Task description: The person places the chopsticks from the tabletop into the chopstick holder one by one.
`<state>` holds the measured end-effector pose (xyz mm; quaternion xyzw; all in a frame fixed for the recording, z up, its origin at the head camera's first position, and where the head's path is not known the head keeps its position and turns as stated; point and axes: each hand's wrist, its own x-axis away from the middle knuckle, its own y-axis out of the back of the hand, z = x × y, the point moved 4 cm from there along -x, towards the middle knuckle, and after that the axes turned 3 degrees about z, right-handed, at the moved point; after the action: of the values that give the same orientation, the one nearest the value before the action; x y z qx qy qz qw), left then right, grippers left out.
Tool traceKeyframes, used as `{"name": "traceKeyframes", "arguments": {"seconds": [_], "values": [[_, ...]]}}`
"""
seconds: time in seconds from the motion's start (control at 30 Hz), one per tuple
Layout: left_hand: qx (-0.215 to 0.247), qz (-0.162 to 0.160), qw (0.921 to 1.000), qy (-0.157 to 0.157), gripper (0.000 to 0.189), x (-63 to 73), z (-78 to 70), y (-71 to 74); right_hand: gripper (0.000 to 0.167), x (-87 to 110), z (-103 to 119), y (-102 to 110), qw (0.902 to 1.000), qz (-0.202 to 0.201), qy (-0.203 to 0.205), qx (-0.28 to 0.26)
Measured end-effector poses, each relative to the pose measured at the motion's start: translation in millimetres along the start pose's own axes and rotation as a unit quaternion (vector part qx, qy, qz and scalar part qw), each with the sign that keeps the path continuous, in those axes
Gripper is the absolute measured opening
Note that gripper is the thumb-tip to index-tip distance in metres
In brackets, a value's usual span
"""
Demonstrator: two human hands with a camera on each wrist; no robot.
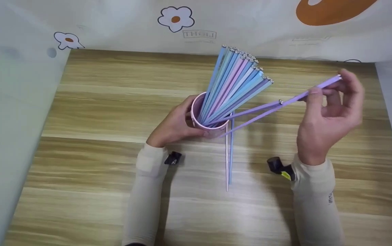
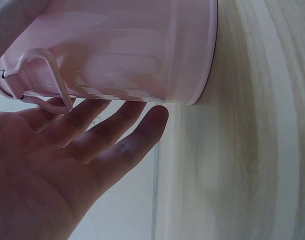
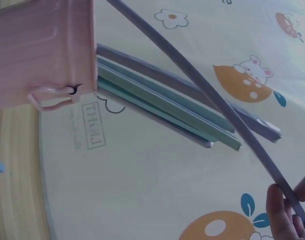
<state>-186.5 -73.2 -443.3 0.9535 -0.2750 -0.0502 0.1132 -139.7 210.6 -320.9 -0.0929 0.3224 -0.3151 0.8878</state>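
Observation:
My left hand (image 1: 173, 123) is wrapped round a small pink bucket (image 1: 213, 132), thumb along the near side. In the left wrist view, its fingers (image 2: 115, 145) lie along the bucket wall, close to a side handle (image 2: 57, 80). A fan of pastel chopsticks (image 1: 230, 85) with glittering tops leans out of the bucket, away from me and to the right. My right hand (image 1: 332, 116) pinches a lilac chopstick (image 1: 298, 96) near its thick end, out to the right. Its thin end overlaps the bucket's front rim in the head view. Another lilac chopstick (image 1: 261, 109) leans low from the bucket beneath it.
Two loose chopsticks, one pink (image 1: 227, 164) and one blue (image 1: 231, 157), lie on the wood-grain table (image 1: 97, 164) just right of the bucket, pointing toward me. Behind the table hangs a pale sheet (image 1: 121, 24) with flower prints. Dark cameras (image 1: 276, 165) sit at both wrists.

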Motion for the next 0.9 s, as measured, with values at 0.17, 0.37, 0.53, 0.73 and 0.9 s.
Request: {"name": "traceKeyframes", "arguments": {"seconds": [0.17, 0.37, 0.53, 0.73, 0.9], "values": [[-0.002, 0.0, 1.0, 0.002, 0.098, 0.0, -0.1, 0.4, 0.036, -0.1, 8.3, 0.0, 0.9982, -0.053, 0.025, -0.011], [-0.001, -0.001, 1.0, 0.005, 0.097, -0.2, -0.2, 0.2, 0.036, 0.7, 15.7, 0.6, 0.9951, -0.08, 0.057, -0.015], [-0.005, 0.0, 1.0, 0.005, 0.097, -0.1, -0.5, 0.2, 0.037, 7.0, 14.7, -4.2, 0.9948, -0.067, 0.072, -0.026], [-0.008, -0.001, 1.0, -0.001, 0.096, -0.6, -0.3, -0.5, 0.038, 26.0, 1.7, -14.1, 0.9953, -0.024, 0.088, -0.035], [-0.005, -0.001, 1.0, -0.004, 0.096, -0.3, -0.1, -0.8, 0.038, 40.8, -11.6, -20.1, 0.9957, 0.018, 0.091, 0.004]]}}
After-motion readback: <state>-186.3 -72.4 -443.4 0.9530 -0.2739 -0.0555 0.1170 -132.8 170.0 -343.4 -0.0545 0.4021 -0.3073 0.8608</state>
